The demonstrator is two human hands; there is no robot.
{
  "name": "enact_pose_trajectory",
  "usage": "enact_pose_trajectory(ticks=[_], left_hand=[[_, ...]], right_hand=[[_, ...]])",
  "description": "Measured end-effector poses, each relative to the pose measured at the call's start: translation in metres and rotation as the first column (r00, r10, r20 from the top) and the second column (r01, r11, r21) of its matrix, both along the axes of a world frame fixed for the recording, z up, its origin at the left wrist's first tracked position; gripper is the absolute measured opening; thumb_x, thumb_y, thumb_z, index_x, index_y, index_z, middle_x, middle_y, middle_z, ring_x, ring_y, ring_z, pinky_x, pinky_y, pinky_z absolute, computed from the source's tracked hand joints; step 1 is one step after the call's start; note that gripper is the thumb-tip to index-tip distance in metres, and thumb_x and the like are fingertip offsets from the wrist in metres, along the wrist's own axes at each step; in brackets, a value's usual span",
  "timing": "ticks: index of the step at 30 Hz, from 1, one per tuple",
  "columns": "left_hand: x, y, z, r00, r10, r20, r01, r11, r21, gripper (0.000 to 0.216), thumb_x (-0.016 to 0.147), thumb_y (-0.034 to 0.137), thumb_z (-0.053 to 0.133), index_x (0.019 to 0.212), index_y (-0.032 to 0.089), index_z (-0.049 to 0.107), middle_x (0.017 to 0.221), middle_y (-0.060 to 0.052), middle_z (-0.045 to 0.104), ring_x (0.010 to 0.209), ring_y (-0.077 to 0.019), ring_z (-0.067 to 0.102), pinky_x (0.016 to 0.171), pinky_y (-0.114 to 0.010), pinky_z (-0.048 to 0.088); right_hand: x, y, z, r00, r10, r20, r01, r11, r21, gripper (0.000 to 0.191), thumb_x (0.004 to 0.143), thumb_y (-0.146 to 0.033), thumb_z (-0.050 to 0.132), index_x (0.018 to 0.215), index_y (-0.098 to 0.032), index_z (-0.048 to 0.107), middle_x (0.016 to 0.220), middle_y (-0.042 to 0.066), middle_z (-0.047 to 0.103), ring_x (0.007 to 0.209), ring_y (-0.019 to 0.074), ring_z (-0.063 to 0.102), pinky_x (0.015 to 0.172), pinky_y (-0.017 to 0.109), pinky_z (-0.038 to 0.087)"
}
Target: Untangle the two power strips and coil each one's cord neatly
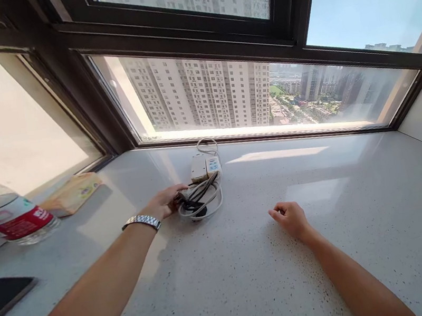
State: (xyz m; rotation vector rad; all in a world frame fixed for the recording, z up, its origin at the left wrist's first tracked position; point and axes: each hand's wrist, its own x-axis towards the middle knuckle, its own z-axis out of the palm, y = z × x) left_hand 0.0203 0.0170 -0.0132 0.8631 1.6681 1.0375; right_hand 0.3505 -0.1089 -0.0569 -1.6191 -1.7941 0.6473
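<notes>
Bundle of white and dark coiled cables (200,199) at frame centre, on pale speckled stone sill (254,279), just below white power strip (205,167) near window glass. Left hand (165,201) reaching in from lower left, fingers curled onto left edge of bundle, apparently gripping a dark plug, though contact partly hidden. Silver metal watch (141,222) on left wrist. Right hand (290,217) right of centre, resting on sill, fingers loosely curled inward, holding nothing, well apart from cables. Clear plastic water bottle with red label (8,219) at left edge. Yellow-beige tissue pack (74,193) just right of bottle. Black flat phone (1,298) at lower left. Dark-framed window (193,43) across top, high-rise towers outside.
</notes>
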Motion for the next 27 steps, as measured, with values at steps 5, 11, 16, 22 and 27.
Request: enact_pose_trajectory(ticks=[5,11,16,22,27], left_hand=[[-0.011,0.006,-0.006,0.991,0.096,-0.091,-0.101,0.993,-0.057,0.021,0.052,0.018,0.068,0.056,0.018,0.048,0.043,0.004,0.043,0.041,-0.0118,0.041,0.037,-0.022,0.032],[-0.010,-0.001,0.007,0.998,0.041,-0.054,-0.039,0.999,0.029,0.023,0.050,0.021,0.072,0.067,0.017,0.057,0.052,0.003,0.051,0.051,-0.0138,0.048,0.045,-0.024,0.039],[-0.017,-0.028,0.022,0.970,-0.213,0.116,0.193,0.968,0.161,0.041,0.047,0.028,0.079,0.083,0.015,0.064,0.070,-0.001,0.060,0.062,-0.0124,0.056,0.055,-0.021,0.048],[-0.008,-0.036,0.016,0.990,-0.097,0.100,0.065,0.957,0.282,0.044,0.048,0.018,0.077,0.090,0.015,0.064,0.078,-0.001,0.064,0.069,-0.0117,0.060,0.059,-0.018,0.051],[-0.014,-0.030,0.007,0.974,0.220,-0.060,-0.208,0.966,0.154,0.026,0.053,0.018,0.072,0.076,0.012,0.063,0.065,-0.003,0.059,0.057,-0.0143,0.056,0.045,-0.022,0.046]], right_hand=[[0.001,0.001,-0.003,1.000,-0.001,0.013,0.001,1.000,0.010,0.036,0.083,-0.042,0.049,0.059,-0.018,0.059,0.050,-0.002,0.045,0.046,0.0100,0.037,0.045,0.022,0.025],[0.000,0.001,-0.002,1.000,-0.017,0.025,0.017,1.000,-0.005,0.034,0.083,-0.040,0.050,0.059,-0.019,0.060,0.049,-0.003,0.044,0.047,0.0100,0.039,0.046,0.022,0.025],[-0.001,0.001,-0.002,0.998,-0.021,0.054,0.022,1.000,-0.004,0.034,0.083,-0.041,0.050,0.060,-0.019,0.062,0.049,-0.003,0.045,0.047,0.0101,0.039,0.047,0.022,0.026],[0.001,0.001,-0.002,0.999,-0.022,0.037,0.022,1.000,-0.002,0.033,0.082,-0.041,0.050,0.059,-0.019,0.059,0.049,-0.003,0.043,0.047,0.0099,0.038,0.047,0.022,0.024],[0.001,0.001,-0.002,1.000,0.003,0.016,-0.003,1.000,0.004,0.035,0.083,-0.043,0.048,0.060,-0.018,0.058,0.049,-0.002,0.044,0.045,0.0095,0.035,0.046,0.022,0.024]])
